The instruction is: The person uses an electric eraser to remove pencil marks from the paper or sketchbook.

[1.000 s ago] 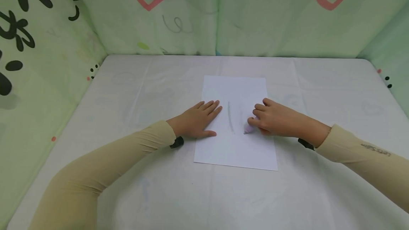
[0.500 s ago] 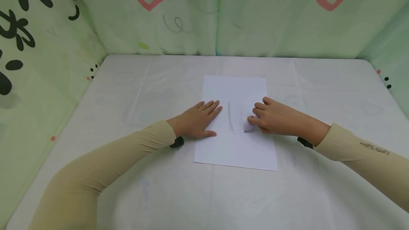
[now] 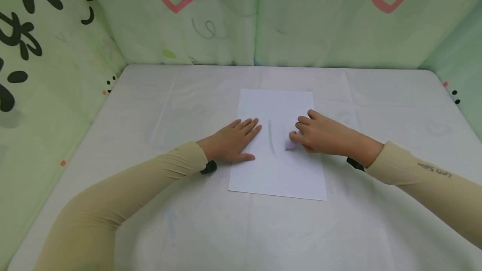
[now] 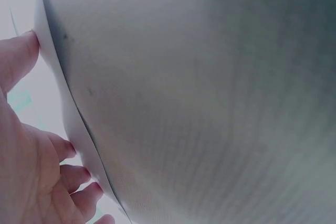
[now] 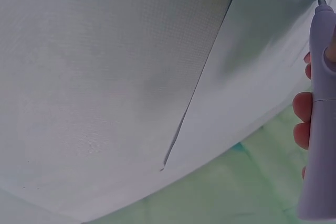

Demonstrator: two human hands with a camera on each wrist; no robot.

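Note:
A white sheet of paper (image 3: 276,179) lies on the table with a faint grey streak (image 3: 270,137) down its middle. My left hand (image 3: 230,141) rests flat on the sheet's left edge, fingers spread. On the other side, my right hand (image 3: 321,135) grips a thick lavender pen-shaped tool (image 5: 321,129). Its narrow dark tip (image 5: 321,0) points at the paper to the right of the streak and appears to touch it. In the head view the fingers hide most of the tool. The left wrist view shows the fingertips (image 4: 76,177) at the paper's edge.
A white cloth (image 3: 180,229) with light creases covers the table. Pale green curtains (image 3: 312,32) printed with hearts and dark shapes stand behind and at both sides. Dark wrist cameras (image 3: 208,167) sit under both wrists.
My right hand has shifted slightly up the sheet and to the left with the lavender tool. The left hand and the paper have stayed in place.

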